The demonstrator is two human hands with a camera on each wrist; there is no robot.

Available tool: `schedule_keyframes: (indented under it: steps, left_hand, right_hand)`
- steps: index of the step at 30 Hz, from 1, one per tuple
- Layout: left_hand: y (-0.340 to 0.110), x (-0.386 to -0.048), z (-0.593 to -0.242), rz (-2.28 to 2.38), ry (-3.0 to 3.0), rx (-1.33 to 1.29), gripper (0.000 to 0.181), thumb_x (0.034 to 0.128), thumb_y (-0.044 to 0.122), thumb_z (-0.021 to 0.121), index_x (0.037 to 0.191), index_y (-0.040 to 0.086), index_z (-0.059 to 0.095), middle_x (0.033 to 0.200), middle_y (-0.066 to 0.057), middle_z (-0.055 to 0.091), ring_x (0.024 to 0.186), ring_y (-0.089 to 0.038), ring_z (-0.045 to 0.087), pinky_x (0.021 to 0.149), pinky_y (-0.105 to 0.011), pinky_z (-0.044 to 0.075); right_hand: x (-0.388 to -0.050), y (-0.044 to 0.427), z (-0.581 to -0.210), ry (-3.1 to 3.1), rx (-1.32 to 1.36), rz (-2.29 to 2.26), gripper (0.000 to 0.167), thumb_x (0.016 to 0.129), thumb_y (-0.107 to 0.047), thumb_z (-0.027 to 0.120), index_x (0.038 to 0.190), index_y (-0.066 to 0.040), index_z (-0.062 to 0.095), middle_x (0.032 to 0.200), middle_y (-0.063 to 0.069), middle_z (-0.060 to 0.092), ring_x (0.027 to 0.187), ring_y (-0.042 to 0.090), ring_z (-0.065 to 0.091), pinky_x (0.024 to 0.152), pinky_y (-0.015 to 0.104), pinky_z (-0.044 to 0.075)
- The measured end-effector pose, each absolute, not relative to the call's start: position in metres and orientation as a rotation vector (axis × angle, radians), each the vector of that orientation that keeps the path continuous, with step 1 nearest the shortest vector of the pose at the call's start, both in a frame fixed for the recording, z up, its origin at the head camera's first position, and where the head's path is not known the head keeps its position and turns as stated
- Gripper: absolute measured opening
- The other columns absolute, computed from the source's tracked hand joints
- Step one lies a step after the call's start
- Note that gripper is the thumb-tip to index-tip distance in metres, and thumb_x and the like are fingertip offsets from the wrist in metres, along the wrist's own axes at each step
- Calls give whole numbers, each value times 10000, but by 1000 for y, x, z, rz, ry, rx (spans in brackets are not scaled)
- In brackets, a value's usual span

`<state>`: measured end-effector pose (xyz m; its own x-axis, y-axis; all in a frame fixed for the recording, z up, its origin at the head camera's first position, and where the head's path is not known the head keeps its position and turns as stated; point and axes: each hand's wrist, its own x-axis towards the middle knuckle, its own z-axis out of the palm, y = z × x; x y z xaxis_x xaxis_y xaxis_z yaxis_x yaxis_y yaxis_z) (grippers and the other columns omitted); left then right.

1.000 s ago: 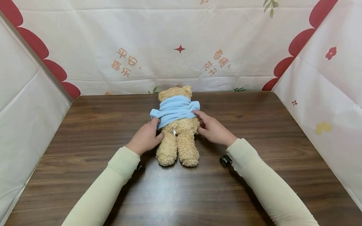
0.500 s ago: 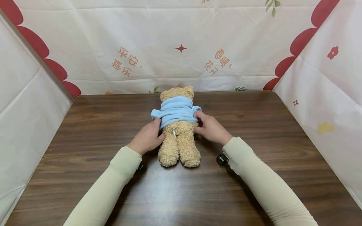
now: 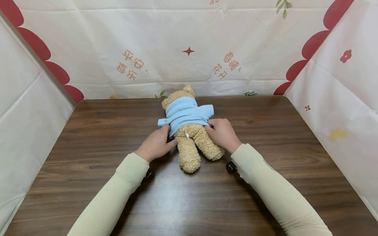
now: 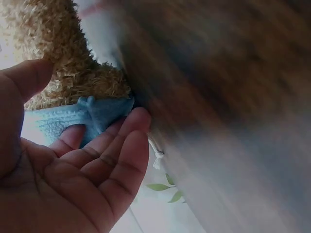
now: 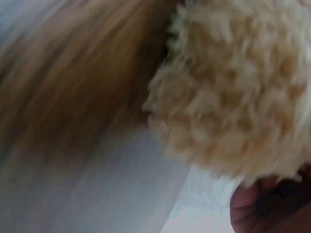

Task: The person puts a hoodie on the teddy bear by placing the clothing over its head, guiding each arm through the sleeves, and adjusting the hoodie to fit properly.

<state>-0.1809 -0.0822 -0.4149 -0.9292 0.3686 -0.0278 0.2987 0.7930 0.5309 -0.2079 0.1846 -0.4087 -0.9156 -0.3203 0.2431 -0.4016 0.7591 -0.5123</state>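
A tan plush teddy bear (image 3: 189, 154) in a light blue fleece top (image 3: 184, 113) lies on the table, head towards the far edge, no face showing. It is tilted, its legs spread to the right. A small white tag (image 3: 187, 135) pokes out at its bottom. My left hand (image 3: 156, 143) rests at the bear's left side, loosely bent fingers against the blue hem (image 4: 99, 112), thumb near the fur. At the bear's right hip, my right hand (image 3: 223, 132) grips it near the hem, thumb on top; the leg (image 5: 238, 92) hides most of that hand in the right wrist view.
The brown wood-grain table (image 3: 88, 157) spreads out around the bear. A white printed cloth (image 3: 177, 29) hangs behind it, with white panels (image 3: 26, 82) along the sides. Close to the right sleeve sits a small black wrist camera (image 3: 231, 167).
The bear has turned, its head swinging left and its legs swinging right and apart. My right hand has moved from the sleeve down to the hip. My left hand has shifted slightly right.
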Motion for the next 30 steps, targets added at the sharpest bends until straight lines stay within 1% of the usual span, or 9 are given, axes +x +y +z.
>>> schedule_keyframes:
  steps: [6, 9, 12, 14, 16, 19, 21, 24, 30]
  left_hand:
    - [-84, -182, -411, 879, 2828, 542, 586, 948, 305, 628, 1384, -10, 395, 1246, -224, 589, 1073, -301, 607, 912, -450, 472]
    - [-86, -183, -410, 920, 2834, 576, 625, 951, 281, 621, 1432, -24, 363, 1379, -239, 496, 1245, -323, 517, 1013, -463, 419]
    - [-87, -183, -411, 945, 2846, 584, 677, 969, 286, 595, 1511, 16, 292, 1455, -264, 397, 1323, -365, 442, 1062, -490, 375]
    - [-87, -183, -411, 948, 2860, 586, 704, 984, 313, 572, 1559, 82, 239, 1460, -257, 373, 1280, -377, 475, 1043, -503, 393]
    - [-88, -183, -411, 942, 2872, 597, 713, 995, 333, 551, 1585, 141, 201, 1428, -243, 379, 1151, -379, 548, 975, -508, 438]
    - [-89, -183, -410, 940, 2886, 626, 703, 994, 328, 550, 1588, 166, 212, 1379, -211, 401, 1013, -333, 574, 906, -494, 467]
    - [-90, -183, -409, 947, 2888, 639, 700, 983, 310, 561, 1582, 157, 232, 1369, -203, 406, 998, -321, 570, 897, -488, 468]
    - [-89, -183, -408, 974, 2889, 643, 721, 955, 287, 586, 1576, 156, 244, 1386, -209, 400, 1078, -319, 558, 943, -492, 458]
    - [-83, -184, -409, 1059, 2896, 673, 669, 959, 233, 602, 1535, 64, 309, 1392, -227, 391, 1121, -305, 531, 960, -462, 447]
  right_hand:
    - [-206, 191, -404, -2985, 664, 921, 406, 995, -148, 506, 613, -150, 369, 514, -20, 316, 434, 125, 304, 529, 314, 351]
    - [-206, 195, -402, -3023, 728, 956, 394, 1002, -152, 499, 632, -149, 360, 533, -23, 299, 462, 128, 286, 548, 315, 341]
    - [-206, 198, -402, -3046, 773, 947, 369, 1001, -152, 504, 656, -143, 375, 550, -24, 304, 487, 130, 286, 556, 312, 330]
    - [-205, 200, -402, -3041, 773, 874, 344, 990, -156, 521, 667, -135, 405, 560, -13, 330, 500, 136, 310, 562, 313, 332]
    - [-203, 201, -401, -3015, 738, 797, 274, 961, -163, 565, 711, -124, 462, 619, 9, 396, 544, 153, 362, 578, 326, 345]
    - [-199, 203, -398, -2940, 698, 748, 108, 909, -164, 633, 889, -91, 557, 836, 69, 514, 712, 197, 478, 662, 352, 402]
    - [-197, 204, -396, -2878, 714, 783, 208, 882, -155, 665, 1044, -68, 568, 1005, 106, 529, 860, 237, 522, 746, 379, 432]
    - [-195, 202, -392, -2826, 794, 861, 371, 886, -158, 677, 1204, -31, 536, 1153, 135, 512, 1012, 292, 532, 852, 414, 441]
    - [-195, 198, -388, -2927, 767, 918, 534, 920, -277, 690, 1336, -10, 488, 1282, 132, 486, 1083, 308, 525, 900, 451, 437]
